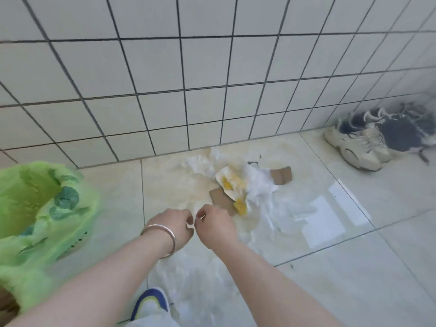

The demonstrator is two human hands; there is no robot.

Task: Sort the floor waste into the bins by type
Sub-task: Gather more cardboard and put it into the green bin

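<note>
Both hands met low over the tiled floor, just short of the waste pile.

The left hand (173, 223), with a bangle (162, 237) on its wrist, and the right hand (215, 224) were close together, fingers curled inward; a small white scrap (190, 223) showed between them, but whether either hand pinched it could not be determined. Just beyond the hands lay the waste: cardboard pieces (220, 199), corn cob pieces (240, 206), crumpled white tissue (258, 185) and flat white paper (323, 223). A bin (35, 208) lined with a green bag stood at the left, near the wall (165, 79). A pair of shoes (377, 138) sat at the far right.
</note>
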